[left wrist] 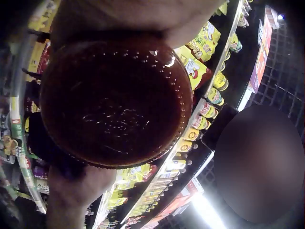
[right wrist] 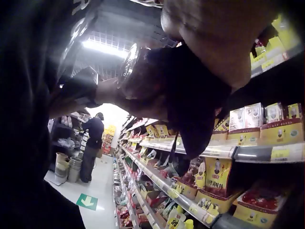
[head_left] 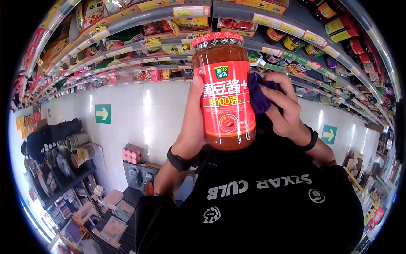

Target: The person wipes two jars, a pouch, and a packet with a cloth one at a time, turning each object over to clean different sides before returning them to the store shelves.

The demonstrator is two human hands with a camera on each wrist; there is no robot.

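A large glass jar of soybean paste (head_left: 224, 101) with a red label and a red-and-white lid is upright in the head view. My left hand (head_left: 192, 120) grips it from the left side. On the other side, my right hand (head_left: 285, 106) pinches a bunched purple cloth (head_left: 259, 95) against the jar's side. The left wrist view looks onto the jar's round dark base (left wrist: 114, 105), with the left palm (left wrist: 138, 19) above it. In the right wrist view the cloth (right wrist: 198, 100) appears nearly black and hides much of the jar.
Shelves of packets and bottles (head_left: 287, 29) curve across the top of the head view. The tiled floor (head_left: 160, 110) carries green arrow signs (head_left: 102, 114). A stand (head_left: 63, 169) with baskets is at left. Another person (right wrist: 93, 145) stands down the aisle.
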